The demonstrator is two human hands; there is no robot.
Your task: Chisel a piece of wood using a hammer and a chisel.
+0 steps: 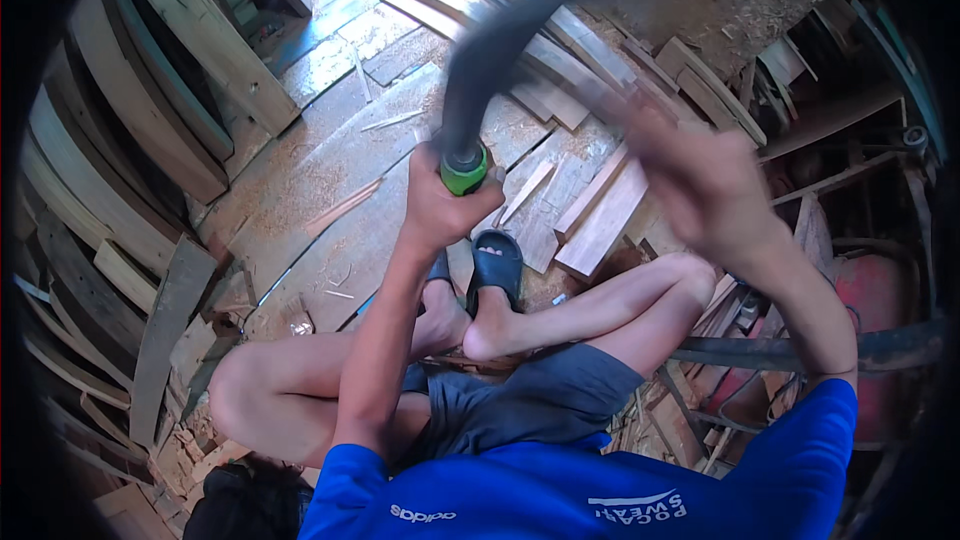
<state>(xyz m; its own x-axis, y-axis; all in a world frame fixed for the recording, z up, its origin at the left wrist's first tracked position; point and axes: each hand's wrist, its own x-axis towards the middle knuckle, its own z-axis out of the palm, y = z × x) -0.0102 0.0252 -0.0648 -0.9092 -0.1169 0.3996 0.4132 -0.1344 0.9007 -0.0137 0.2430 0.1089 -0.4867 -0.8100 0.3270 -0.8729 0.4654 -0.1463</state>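
Observation:
My left hand (450, 205) is closed round the bright green and black grip of a tool (465, 170), raised in front of my body. A dark, curved black part (490, 60) rises from that grip and bends to the right. Its upper end smears with motion, so I cannot tell what kind of tool it is. My right hand (700, 185) is up at the right, above my bent knee. Motion blurs its fingers, and a brownish streak runs from them toward the black part; whether they hold anything is unclear.
I sit low with bent legs, my feet in dark slides (497, 265). Short wood blocks (605, 215) lie just ahead on a dusty sheet floor (320, 180). Long boards (130, 110) lean at the left; planks (550, 30) stretch away ahead. A metal frame (840, 175) and scrap stand at the right.

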